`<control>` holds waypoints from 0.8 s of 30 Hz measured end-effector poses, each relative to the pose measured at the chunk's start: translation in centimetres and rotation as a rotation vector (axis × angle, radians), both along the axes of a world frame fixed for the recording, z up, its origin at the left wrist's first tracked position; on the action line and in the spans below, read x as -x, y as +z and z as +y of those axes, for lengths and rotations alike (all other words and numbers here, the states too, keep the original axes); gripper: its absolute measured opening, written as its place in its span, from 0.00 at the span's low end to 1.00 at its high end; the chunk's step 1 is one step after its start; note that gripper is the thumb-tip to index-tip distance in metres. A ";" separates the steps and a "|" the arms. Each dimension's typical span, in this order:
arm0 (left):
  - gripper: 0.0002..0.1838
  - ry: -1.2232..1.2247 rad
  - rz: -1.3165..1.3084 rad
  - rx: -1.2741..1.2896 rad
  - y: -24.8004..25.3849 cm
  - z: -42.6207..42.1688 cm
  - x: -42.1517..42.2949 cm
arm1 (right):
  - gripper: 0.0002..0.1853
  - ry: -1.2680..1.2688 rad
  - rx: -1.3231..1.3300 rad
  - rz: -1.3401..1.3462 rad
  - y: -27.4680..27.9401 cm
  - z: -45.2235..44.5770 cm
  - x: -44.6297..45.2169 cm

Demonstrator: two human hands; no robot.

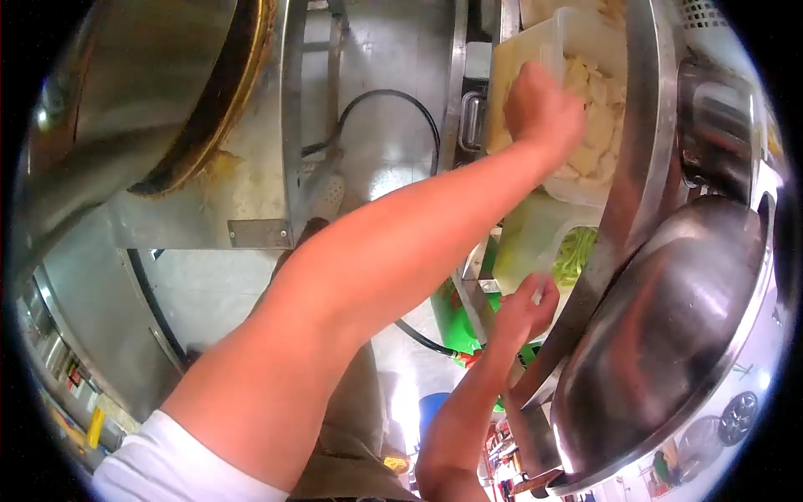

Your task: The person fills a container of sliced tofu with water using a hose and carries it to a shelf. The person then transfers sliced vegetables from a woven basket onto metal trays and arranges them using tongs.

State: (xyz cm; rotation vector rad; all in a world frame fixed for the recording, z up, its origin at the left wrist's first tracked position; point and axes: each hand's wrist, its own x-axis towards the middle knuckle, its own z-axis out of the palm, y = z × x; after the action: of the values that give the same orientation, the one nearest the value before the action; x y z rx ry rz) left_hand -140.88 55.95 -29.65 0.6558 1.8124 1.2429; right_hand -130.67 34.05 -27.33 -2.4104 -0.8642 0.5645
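Pale slices (595,109) lay in the plastic tub (585,192), the curled left hand (548,109) nearer, over it, and the narrowed right hand (523,316) bodyward of it; held contents were indeterminable.

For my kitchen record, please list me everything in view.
upper tub: one, translucent, upper right
slices: several, pale, upper tub
lower tub: one, translucent, below it
strips: several, green, lower tub
large vessel: one, silver, right
counter: one, silver, left
round rim: one, brown, upper left
hose: count unclear, black, centre
shoe: one, pale, by counter
unclear objects: two, green/blue, lower centre
small items: uncounted, mixed, edges
left hand: one, white-sleeved, over upper tub
right hand: one, bare, at lower tub
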 end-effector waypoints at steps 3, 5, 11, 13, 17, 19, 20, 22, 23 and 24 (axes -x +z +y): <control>0.11 -0.004 -0.026 0.006 -0.1 -0.3 -0.1 | 0.19 -0.018 -0.065 0.141 0.1 -0.4 0.0; 0.11 -0.007 -0.005 0.082 0.0 -0.1 -0.1 | 0.19 -0.015 -0.086 0.163 -0.1 -0.6 0.0; 0.11 -0.003 -0.015 0.077 -0.3 0.3 -0.3 | 0.21 0.053 -0.100 0.109 -1.8 -1.9 -1.6; 0.11 0.007 -0.035 0.046 -0.5 0.3 -0.4 | 0.22 0.065 -0.116 0.085 -2.4 -1.9 -1.9; 0.11 0.034 -0.066 0.056 -0.4 -0.5 -1.1 | 0.22 0.111 -0.180 -0.001 -3.0 -1.9 -1.8; 0.11 0.042 -0.073 0.115 0.0 -0.6 -1.1 | 0.22 0.143 -0.150 -0.062 -2.1 -1.4 -0.9; 0.11 0.052 -0.078 0.137 0.2 -0.5 -1.2 | 0.22 0.125 -0.149 -0.046 -2.3 -1.3 -0.9; 0.10 0.048 -0.083 0.115 0.2 -0.9 -1.6 | 0.21 0.082 -0.152 -0.019 -2.6 -1.3 -1.2; 0.10 0.037 -0.084 0.079 0.0 -1.7 -1.7 | 0.22 0.062 -0.136 0.029 -2.4 -1.4 -1.3; 0.09 0.027 -0.084 0.040 -0.1 -2.0 -1.8 | 0.22 0.041 -0.122 0.079 -2.3 -1.5 -1.3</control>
State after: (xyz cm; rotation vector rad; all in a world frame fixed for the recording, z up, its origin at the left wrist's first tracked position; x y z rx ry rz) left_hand -139.07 53.99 -29.72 0.5510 1.7777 1.2301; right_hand -129.39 32.59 -29.63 -2.2500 -0.8901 0.6006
